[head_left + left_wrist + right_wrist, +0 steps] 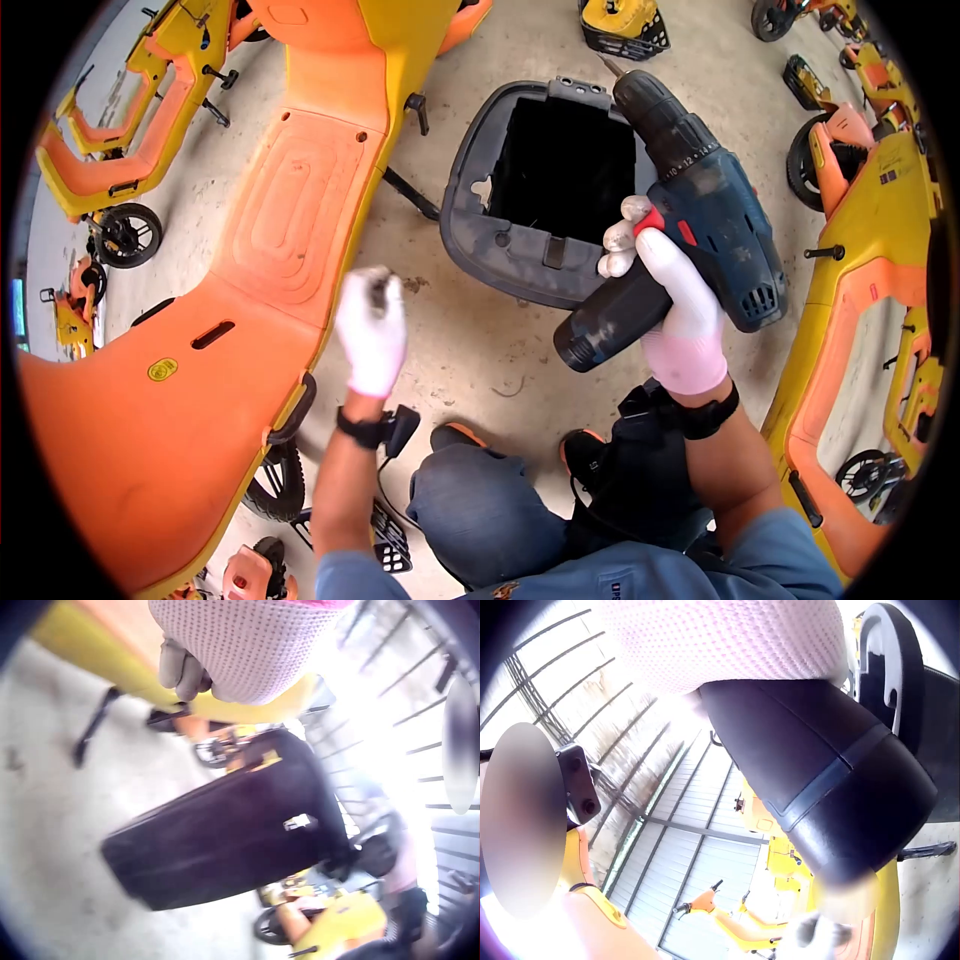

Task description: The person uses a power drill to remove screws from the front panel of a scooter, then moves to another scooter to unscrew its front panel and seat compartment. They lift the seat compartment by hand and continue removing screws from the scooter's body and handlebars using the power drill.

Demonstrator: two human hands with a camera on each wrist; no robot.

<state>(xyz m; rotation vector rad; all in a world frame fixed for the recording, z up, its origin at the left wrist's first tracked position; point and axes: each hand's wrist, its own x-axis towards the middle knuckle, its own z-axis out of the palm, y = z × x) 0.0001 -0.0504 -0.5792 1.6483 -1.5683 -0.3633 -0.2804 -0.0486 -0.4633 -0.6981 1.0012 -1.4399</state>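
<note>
My right hand (pixel 685 315), in a white and pink knit glove, grips a dark blue cordless drill (pixel 715 200) by its handle. A finger lies at the red trigger, and the bit (pixel 612 66) points up and left over the far rim of a black plastic box (pixel 465 250). The drill's black battery end (pixel 855 802) fills much of the right wrist view. My left hand (pixel 372 335), gloved alike, is raised left of the box with curled fingers (pixel 187 675) and dirty fingertips; nothing shows in it. The box's tall, tapered side (pixel 217 832) appears in the left wrist view.
An orange and yellow scooter body (pixel 290 220) stands close on my left, with a black bar (pixel 410 193) reaching toward the box. Another scooter (pixel 860 240) is on the right. A black basket (pixel 625 40) holding something yellow sits on the concrete floor ahead.
</note>
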